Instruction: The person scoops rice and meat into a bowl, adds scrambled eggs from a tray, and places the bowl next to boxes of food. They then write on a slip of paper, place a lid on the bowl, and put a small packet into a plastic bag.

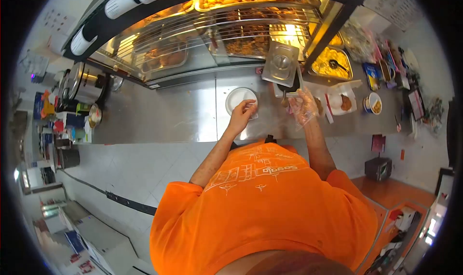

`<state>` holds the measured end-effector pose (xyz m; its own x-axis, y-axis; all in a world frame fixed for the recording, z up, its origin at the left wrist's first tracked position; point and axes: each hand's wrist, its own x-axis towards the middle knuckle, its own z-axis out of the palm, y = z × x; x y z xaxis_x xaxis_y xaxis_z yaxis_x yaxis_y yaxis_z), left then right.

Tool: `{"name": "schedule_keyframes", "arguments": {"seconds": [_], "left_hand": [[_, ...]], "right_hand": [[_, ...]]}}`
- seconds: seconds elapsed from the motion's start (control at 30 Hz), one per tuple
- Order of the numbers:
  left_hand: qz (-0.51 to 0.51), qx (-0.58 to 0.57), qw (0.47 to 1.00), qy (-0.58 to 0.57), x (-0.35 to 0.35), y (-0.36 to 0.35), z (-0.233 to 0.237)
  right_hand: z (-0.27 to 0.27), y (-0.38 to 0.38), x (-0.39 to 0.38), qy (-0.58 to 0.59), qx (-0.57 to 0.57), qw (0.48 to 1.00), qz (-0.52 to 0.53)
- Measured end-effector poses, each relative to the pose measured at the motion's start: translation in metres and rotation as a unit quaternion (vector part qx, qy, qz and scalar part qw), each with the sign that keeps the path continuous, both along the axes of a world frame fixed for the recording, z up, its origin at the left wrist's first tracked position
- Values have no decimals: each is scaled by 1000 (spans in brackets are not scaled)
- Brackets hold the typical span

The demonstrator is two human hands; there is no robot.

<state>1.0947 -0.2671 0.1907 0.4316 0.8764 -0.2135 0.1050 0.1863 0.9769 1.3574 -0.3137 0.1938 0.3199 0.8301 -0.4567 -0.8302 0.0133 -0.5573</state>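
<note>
My bare left hand (244, 113), its fingers curled, grips the near right rim of a round white bowl (234, 99) on the steel counter. A small pale piece shows beneath that hand. My right hand (305, 108) wears a clear plastic glove. Its fingers are extended beside a metal container (279, 90), and nothing shows held in them. A dark utensil (284, 101) sticks out of the container's near side. The container's metal lid (281, 62) is tilted up against the display case. Right of my gloved hand, white paper (336, 101) has a brown food piece (346, 102) on it.
The heated glass case (193, 38) with wire racks and food trays runs behind the counter (169, 111). A tray of yellow food (328, 65) holds a black spoon. A white tub (372, 103) stands at right. A large pot (82, 84) is at far left.
</note>
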Motion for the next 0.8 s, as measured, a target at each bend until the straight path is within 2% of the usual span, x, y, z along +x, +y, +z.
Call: {"name": "schedule_keyframes", "arguments": {"seconds": [0.13, 0.3, 0.43, 0.53, 0.67, 0.7, 0.73, 0.77, 0.8], "left_hand": [[6, -98, 993, -59, 11, -2, 2], [-64, -232, 969, -55, 18, -22, -21], [-68, -280, 957, -19, 23, -44, -42], [-67, -288, 954, -48, 21, -54, -64], [-119, -284, 951, 3, 18, -60, -60], [-119, -294, 948, 0, 17, -61, -57], [-120, -303, 946, -2, 16, -61, -54], [-122, -312, 942, -4, 14, -63, -52], [-115, -315, 942, -1, 12, -62, -53]], "right_hand": [[0, -41, -16, 7, -70, 997, -6], [-46, -70, -28, 64, -41, 997, 21], [-94, -76, -34, 79, -72, 992, 64], [-101, -79, -29, 91, -116, 985, 94], [-84, -78, -20, -87, -212, 958, 171], [-73, -73, -17, -278, -219, 920, 171], [-61, -66, -13, -458, -215, 847, 164], [-51, -58, -11, -621, -203, 742, 150], [-39, -46, -9, -708, -148, 673, 155]]}}
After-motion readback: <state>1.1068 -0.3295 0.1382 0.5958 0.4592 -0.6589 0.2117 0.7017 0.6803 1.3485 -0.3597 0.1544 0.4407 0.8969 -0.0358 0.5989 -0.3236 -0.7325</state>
